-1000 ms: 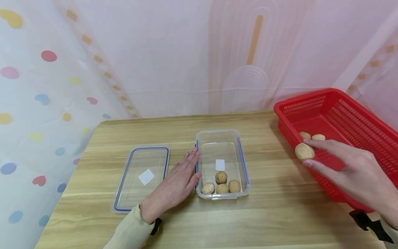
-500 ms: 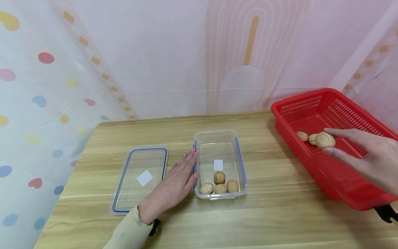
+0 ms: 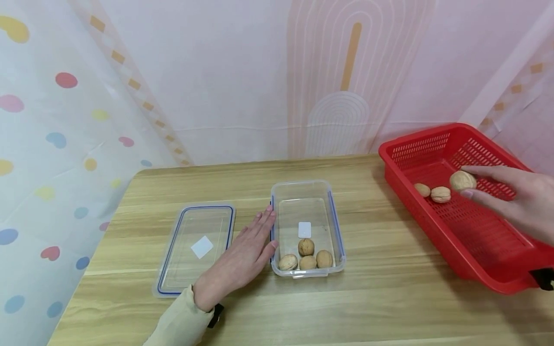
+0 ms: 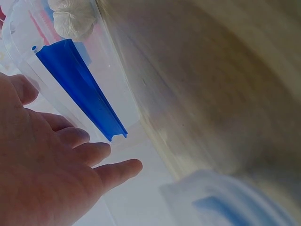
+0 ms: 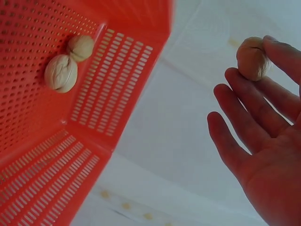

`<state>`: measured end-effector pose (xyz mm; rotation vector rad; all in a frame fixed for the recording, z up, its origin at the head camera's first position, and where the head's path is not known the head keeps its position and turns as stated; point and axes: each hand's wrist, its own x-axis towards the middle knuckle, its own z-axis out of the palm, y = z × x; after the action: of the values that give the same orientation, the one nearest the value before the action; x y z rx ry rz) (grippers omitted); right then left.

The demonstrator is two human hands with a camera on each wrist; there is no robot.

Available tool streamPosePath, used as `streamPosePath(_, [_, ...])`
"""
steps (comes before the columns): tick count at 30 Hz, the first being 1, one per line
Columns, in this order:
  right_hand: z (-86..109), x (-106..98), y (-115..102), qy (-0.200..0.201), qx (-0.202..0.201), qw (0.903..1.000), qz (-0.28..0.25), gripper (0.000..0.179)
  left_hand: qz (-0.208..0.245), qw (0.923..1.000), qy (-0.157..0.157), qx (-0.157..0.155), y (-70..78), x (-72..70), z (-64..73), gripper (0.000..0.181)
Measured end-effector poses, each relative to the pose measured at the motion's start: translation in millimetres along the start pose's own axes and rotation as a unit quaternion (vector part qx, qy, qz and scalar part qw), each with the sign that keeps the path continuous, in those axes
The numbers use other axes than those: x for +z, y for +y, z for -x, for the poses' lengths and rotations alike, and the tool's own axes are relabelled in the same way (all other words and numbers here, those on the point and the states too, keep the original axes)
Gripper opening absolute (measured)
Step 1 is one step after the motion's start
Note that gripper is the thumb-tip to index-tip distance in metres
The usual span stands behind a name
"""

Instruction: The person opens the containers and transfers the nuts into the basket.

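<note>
My right hand [image 3: 523,197] pinches a walnut [image 3: 462,181] between thumb and fingers above the red basket [image 3: 450,240]. In the right wrist view the same walnut [image 5: 252,58] sits at the fingertips, and the other fingers are extended. Two more walnuts lie on the basket floor, one brownish [image 3: 421,190] and one paler [image 3: 440,194]. My left hand [image 3: 238,262] lies with fairly straight fingers along the left side of a clear plastic box [image 3: 303,206]. Several walnuts [image 3: 308,262] are grouped at the box's near end. A blue side clip [image 4: 82,89] shows beside the left fingers.
A clear lid [image 3: 196,264] with a blue seal and a white label lies left of the box, partly under the left forearm. All stand on a wooden table [image 3: 368,307]. A patterned curtain [image 3: 233,86] hangs behind the table's far edge.
My right hand has moved right with the walnut, from the basket's left rim to over its inside, and slightly up lately. The left hand and box stay in place.
</note>
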<state>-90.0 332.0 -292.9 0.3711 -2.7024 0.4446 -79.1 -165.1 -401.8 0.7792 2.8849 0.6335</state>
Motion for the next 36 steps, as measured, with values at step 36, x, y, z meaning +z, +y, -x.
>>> streamPosePath(36, [-32.2,24,78,-0.16,0.084,0.9814,-0.066,0.045,0.007,1.0,0.004,0.0,0.3,0.6,0.1,0.065])
